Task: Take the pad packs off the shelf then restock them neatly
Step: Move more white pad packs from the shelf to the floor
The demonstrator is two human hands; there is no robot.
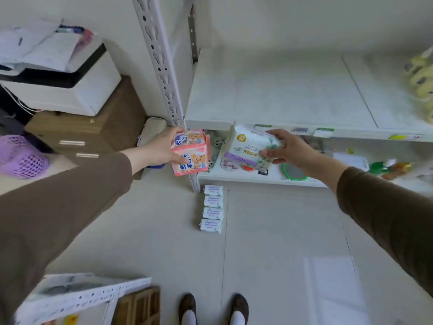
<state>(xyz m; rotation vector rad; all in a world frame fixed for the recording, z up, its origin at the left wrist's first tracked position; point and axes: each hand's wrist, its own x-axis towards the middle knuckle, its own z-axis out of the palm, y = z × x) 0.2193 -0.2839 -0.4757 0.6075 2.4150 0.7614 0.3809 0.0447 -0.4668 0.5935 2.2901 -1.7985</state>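
left hand (161, 148) grips pink packs (190, 152), right hand (289, 148) grips white pack (248, 148)

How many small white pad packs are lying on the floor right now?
4, in a single row on the floor below the shelf post. More could be hidden under the shelf.

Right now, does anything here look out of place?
Yes: four white pad packs lie in a row on the floor below the shelf, not on it. The row itself is tidy.

pink pad packs (190, 152) printed "贴身", white pad pack (249, 147) marked "275"
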